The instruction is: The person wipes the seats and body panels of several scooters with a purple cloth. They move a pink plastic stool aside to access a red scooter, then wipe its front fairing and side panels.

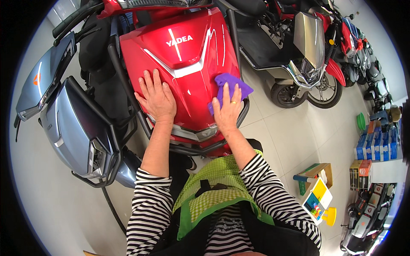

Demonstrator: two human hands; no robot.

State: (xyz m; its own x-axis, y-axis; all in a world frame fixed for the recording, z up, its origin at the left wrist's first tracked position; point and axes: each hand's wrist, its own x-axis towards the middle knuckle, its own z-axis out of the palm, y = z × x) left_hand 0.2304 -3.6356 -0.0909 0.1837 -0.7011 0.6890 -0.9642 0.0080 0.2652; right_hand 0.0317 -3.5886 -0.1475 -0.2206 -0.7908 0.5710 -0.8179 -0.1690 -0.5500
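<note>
One purple cloth [231,87] is lying on the sloping front panel of the red scooter [188,55], pinned under the right hand [227,110], whose fingers are pressing down on it rather than closing around it. The cloth is bunching out beyond the fingertips, toward the panel's right edge and up the slope. The left hand [156,97] is resting flat beside it, fingers spread and holding nothing, well apart from the cloth. A grey scooter [77,128] is standing alongside on the left.

Glossy red plastic scooter panel [188,64], soft purple cloth [230,87], perhaps microfibre; smooth pale floor tiles [282,141].
</note>
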